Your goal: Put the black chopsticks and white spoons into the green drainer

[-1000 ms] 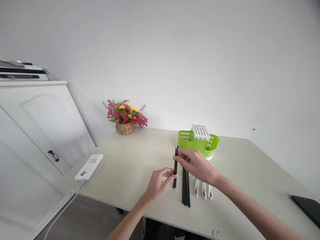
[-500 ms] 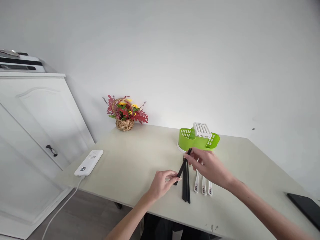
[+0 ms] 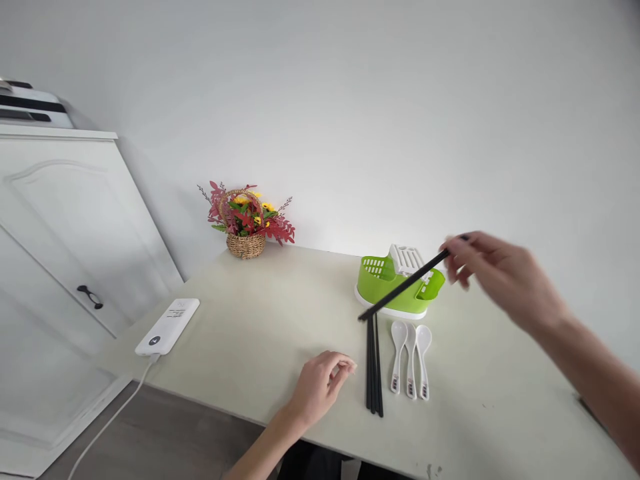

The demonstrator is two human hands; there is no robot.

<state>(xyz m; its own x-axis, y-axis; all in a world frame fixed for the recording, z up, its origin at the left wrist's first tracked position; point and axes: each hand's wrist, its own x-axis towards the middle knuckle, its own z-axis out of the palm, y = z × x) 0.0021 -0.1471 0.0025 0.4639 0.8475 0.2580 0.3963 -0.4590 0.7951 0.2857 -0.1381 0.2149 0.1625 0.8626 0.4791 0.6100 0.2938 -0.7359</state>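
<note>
My right hand (image 3: 505,273) is raised above the table's right side, pinching black chopsticks (image 3: 407,283) by one end. They slant down to the left, crossing in front of the green cutlery holder (image 3: 387,293) with its white slotted top (image 3: 407,259). My left hand (image 3: 323,383) rests low over the table, thumb and fingertips closed together with nothing seen in them. Just right of it, several more black chopsticks (image 3: 373,373) lie side by side. Three white spoons (image 3: 411,360) lie beside those, bowls pointing toward the holder.
A wicker basket of flowers (image 3: 246,245) stands at the back left of the pale table (image 3: 240,320). On the left edge is a white power bank (image 3: 169,327) with a cable (image 3: 113,420) hanging off. A white cabinet (image 3: 55,267) stands to the left.
My right hand has moved up and right with the chopsticks, uncovering the spoons. My left hand has let go of the chopsticks and stays near the same place.
</note>
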